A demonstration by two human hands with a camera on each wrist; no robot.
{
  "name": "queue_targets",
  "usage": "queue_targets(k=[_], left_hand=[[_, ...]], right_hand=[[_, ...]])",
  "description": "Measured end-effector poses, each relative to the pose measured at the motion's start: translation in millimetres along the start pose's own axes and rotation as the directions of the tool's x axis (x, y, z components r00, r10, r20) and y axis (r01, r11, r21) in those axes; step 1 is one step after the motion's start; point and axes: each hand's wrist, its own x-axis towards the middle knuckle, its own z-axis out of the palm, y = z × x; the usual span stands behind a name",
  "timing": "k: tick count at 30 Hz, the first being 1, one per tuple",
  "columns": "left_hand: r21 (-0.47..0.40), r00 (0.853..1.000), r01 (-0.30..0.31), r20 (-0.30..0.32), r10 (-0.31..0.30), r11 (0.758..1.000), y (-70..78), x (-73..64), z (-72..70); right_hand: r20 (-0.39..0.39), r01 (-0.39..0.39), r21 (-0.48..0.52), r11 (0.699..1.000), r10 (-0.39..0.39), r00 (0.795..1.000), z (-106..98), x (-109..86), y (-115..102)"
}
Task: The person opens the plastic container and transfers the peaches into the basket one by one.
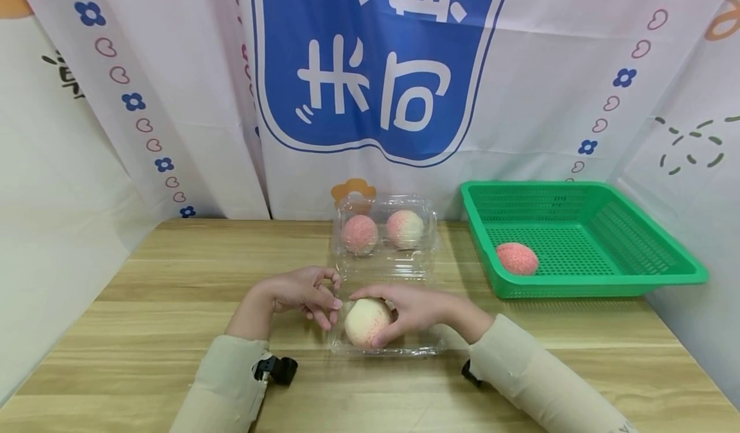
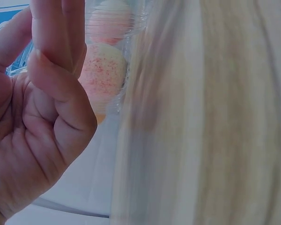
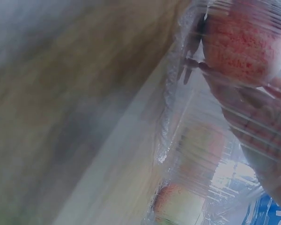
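A clear plastic clamshell box (image 1: 399, 348) lies unfolded on the table. Over its front half, my right hand (image 1: 416, 308) grips a pale yellow, pink-flushed peach (image 1: 368, 322), thumb in front and fingers behind. In the right wrist view this peach (image 3: 246, 47) shows through ribbed plastic. My left hand (image 1: 303, 295) hovers at the box's left edge, fingers loosely bent, thumb tip near the held peach. Two more peaches, a pink one (image 1: 360, 234) and a pink-and-cream one (image 1: 405, 229), sit at the back half. The left wrist view shows a speckled peach (image 2: 103, 70) beyond the fingers.
To the right stands a green plastic basket (image 1: 601, 285) with a pink peach (image 1: 517, 259) in its near left corner. A printed white curtain (image 1: 202, 99) hangs along the table's back edge. Wood-grain tabletop (image 1: 144, 330) stretches out to the left.
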Motion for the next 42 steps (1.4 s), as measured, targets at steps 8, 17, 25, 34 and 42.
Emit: queue_targets(k=[8,17,25,34,42], left_hand=[[0.028,0.999,-0.035,-0.001,0.035,0.999,3.7,-2.0,2.4],[0.022,0.997,-0.073,-0.023,0.073,0.997,5.0,-2.8,3.8],[0.015,0.991,-0.129,-0.034,0.129,0.992,5.8,0.9,6.8],[0.004,0.966,-0.256,0.031,0.256,0.967,4.0,2.1,4.0],[-0.005,0.964,-0.266,-0.016,0.266,0.964,7.3,-1.1,-1.8]], right_hand=[[-0.020,0.022,-0.025,0.999,-0.023,1.000,-1.4,-5.0,1.1],[-0.072,0.024,-0.034,0.999,-0.026,0.997,-6.2,-14.9,0.9],[-0.130,0.059,0.017,0.998,-0.056,0.990,-10.7,-25.2,5.7],[-0.186,0.062,0.072,0.995,-0.047,0.981,-20.7,-38.1,4.6],[-0.242,0.044,0.092,0.995,-0.021,0.970,-29.7,-49.0,1.4]])
